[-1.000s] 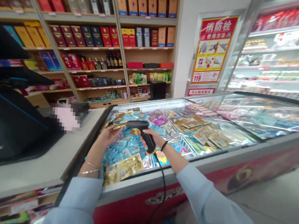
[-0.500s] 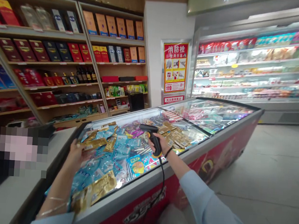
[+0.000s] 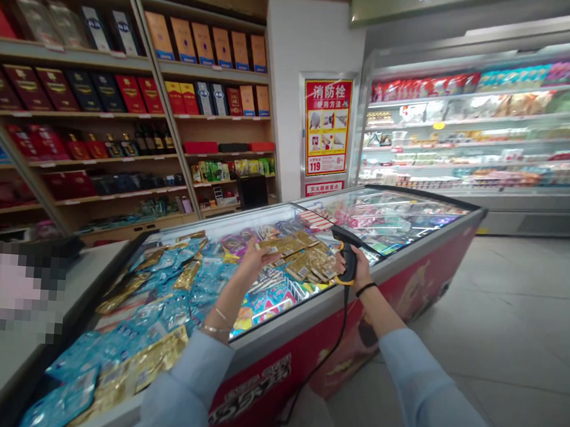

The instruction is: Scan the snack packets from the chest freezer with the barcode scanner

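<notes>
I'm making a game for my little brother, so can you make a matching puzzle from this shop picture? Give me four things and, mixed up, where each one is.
Things:
1. black barcode scanner
2. gold packet
3. black wristband
4. red and yellow fire hydrant poster

Places:
A. on the white wall
B. around the right wrist
C. held in the right hand
D. held in the left hand

Right pairs: 1-C, 2-D, 3-B, 4-A
</notes>
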Tool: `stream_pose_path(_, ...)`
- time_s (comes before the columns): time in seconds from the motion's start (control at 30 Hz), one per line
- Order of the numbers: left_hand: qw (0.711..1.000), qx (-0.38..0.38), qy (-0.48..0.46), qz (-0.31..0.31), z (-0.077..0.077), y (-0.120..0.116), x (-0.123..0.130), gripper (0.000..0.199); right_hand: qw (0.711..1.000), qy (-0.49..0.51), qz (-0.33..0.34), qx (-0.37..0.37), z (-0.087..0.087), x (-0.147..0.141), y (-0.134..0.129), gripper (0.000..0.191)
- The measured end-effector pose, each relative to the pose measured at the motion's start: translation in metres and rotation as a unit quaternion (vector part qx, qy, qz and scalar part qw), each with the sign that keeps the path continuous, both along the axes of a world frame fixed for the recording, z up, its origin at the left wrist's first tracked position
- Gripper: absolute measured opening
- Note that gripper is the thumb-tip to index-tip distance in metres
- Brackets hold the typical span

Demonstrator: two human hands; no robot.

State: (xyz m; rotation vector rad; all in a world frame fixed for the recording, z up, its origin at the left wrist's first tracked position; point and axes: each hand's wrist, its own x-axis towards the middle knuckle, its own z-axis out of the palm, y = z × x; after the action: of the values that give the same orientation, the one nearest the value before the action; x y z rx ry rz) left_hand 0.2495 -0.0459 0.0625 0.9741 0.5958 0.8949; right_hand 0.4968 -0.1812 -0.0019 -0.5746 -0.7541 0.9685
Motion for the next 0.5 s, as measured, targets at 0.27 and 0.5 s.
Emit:
stream_pose_path(0.27, 0.972, 0.206, 0.107, 0.027, -0.048, 0.022, 0.052, 0.094, 0.998, 0.024, -0.055, -0.010, -0.012, 0.025, 0.014, 0.031)
stream_pose_path(0.5, 0.874, 0.405, 0.242, 0.116, -0.067, 0.028, 0.047, 0.021, 0.995, 0.065, -0.075, -0.024, -0.019, 0.026, 0.017, 0.033)
